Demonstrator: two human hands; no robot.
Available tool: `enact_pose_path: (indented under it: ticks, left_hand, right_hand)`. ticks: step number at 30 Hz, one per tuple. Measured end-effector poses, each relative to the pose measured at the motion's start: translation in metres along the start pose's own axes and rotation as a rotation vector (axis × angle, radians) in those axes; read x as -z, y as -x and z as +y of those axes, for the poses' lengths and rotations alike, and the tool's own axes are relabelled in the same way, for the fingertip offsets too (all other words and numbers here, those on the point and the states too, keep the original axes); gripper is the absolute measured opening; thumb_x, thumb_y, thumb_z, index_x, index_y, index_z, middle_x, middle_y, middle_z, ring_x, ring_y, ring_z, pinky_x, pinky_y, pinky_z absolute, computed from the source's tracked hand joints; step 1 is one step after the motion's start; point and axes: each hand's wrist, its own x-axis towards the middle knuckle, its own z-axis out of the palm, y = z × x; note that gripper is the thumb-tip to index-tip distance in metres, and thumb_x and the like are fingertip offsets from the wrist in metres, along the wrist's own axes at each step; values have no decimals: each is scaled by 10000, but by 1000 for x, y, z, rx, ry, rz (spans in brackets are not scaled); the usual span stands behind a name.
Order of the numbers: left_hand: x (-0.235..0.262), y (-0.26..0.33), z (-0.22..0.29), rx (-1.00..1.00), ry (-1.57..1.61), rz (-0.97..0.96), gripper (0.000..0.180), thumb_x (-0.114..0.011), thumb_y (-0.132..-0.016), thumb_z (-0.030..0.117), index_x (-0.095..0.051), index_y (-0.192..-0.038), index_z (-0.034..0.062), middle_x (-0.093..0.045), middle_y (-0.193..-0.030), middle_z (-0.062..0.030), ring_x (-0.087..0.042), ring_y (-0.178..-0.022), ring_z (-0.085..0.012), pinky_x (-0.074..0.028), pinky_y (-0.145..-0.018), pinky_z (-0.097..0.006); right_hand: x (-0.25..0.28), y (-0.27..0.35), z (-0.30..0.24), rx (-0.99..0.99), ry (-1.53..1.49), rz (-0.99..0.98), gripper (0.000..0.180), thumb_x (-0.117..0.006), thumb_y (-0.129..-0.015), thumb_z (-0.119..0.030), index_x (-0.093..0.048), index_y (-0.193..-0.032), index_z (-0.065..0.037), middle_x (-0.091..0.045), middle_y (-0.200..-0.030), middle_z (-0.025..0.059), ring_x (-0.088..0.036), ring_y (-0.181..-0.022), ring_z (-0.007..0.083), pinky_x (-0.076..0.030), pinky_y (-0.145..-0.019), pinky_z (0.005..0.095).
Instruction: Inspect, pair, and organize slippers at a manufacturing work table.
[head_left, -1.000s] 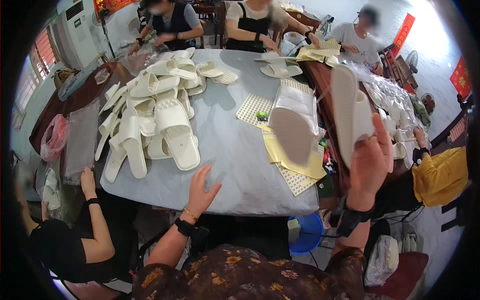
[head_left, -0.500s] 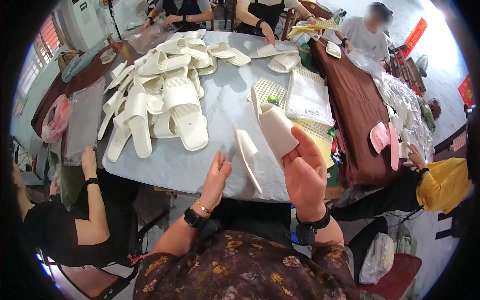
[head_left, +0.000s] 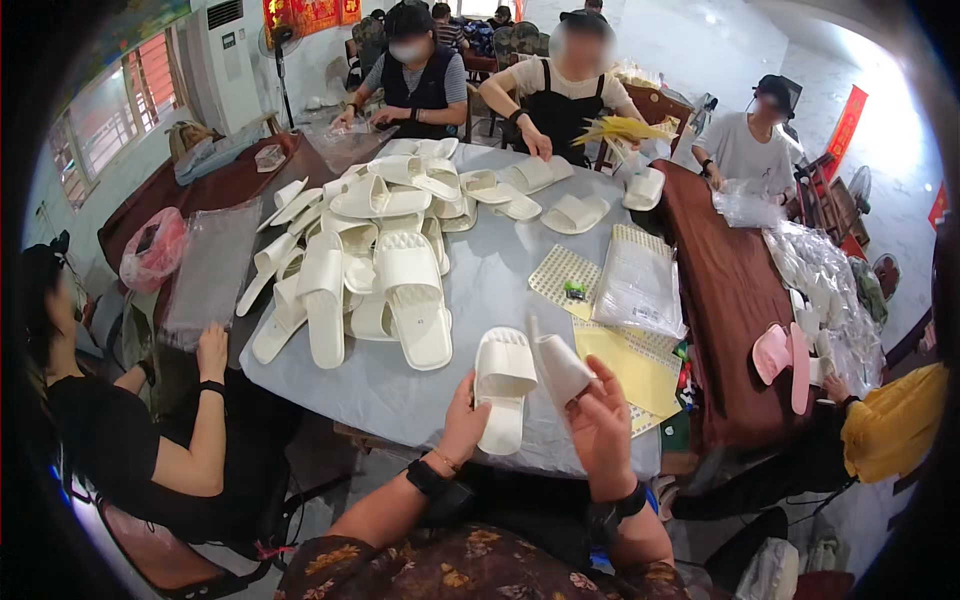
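Observation:
At the near edge of the table, my left hand (head_left: 464,420) is closed on a white slipper (head_left: 502,425), thumb over its side and insole facing up. Just to the right, my right hand (head_left: 602,430) grips a second white slipper (head_left: 564,368) by its strap, sole tilted on edge and slightly blurred. The two slippers are close together, toes pointing away from me. A large heap of white slippers (head_left: 412,290) lies on the grey-covered table (head_left: 490,290) to the left of my hands.
Sticker sheets (head_left: 640,375) and a stack of clear bags (head_left: 640,285) lie to the right. Pink slippers (head_left: 785,362) are on the brown-covered table (head_left: 725,320). A co-worker's hand (head_left: 212,350) rests by plastic sheets (head_left: 215,265) at left; several people work around the tables.
My left hand, open before, has taken hold of the slipper that was tilted beside it. My right hand has turned its slipper more on edge. The view has tilted upward.

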Motion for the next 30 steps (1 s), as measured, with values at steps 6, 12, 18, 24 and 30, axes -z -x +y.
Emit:
enact_pose_path:
  ticks: [6,12,18,24,30]
  left_hand:
    - [12,6,1,-202,-266,56,696,-526,-897,-37,-275,-1545,8,-596,-1254,-145,-601,-1071,-172,-501,-926,-299]
    - [9,16,6,-115,-276,30,673,-521,-890,-6,-303,-1526,-26,-511,-1409,-177,-549,-1233,-218,-439,-1041,-328]
    - [2,18,18,-94,-178,24,671,-523,-900,-19,-293,-1531,-25,-529,-1365,-152,-558,-1183,-201,-453,-1015,-315]
    - [7,22,35,13,-25,60,640,-526,-945,-23,-295,-1540,15,-570,-1281,-132,-578,-1092,-163,-490,-932,-293]
    - [-5,30,38,-65,-103,40,646,-555,-948,-4,-307,-1542,51,-598,-1244,-123,-594,-1077,-169,-505,-923,-311]
  right_hand:
    - [72,-30,23,-162,570,310,570,-577,-957,-61,-343,-1470,17,-599,-1163,164,-615,-951,224,-504,-865,349]
    - [69,2,44,258,1438,92,782,-711,-888,-153,-278,-1508,47,-539,-1329,288,-591,-1163,389,-485,-970,420]
    - [62,2,33,114,1473,134,789,-622,-873,-33,-216,-1548,14,-526,-1378,298,-589,-1172,442,-485,-998,442]
    - [91,-10,24,-242,310,175,600,-501,-983,-70,-292,-1543,-20,-530,-1412,170,-585,-1204,217,-508,-957,344]
    - [89,0,49,-226,735,99,578,-534,-1018,-164,-323,-1536,-16,-487,-1440,137,-539,-1208,214,-438,-1028,332]
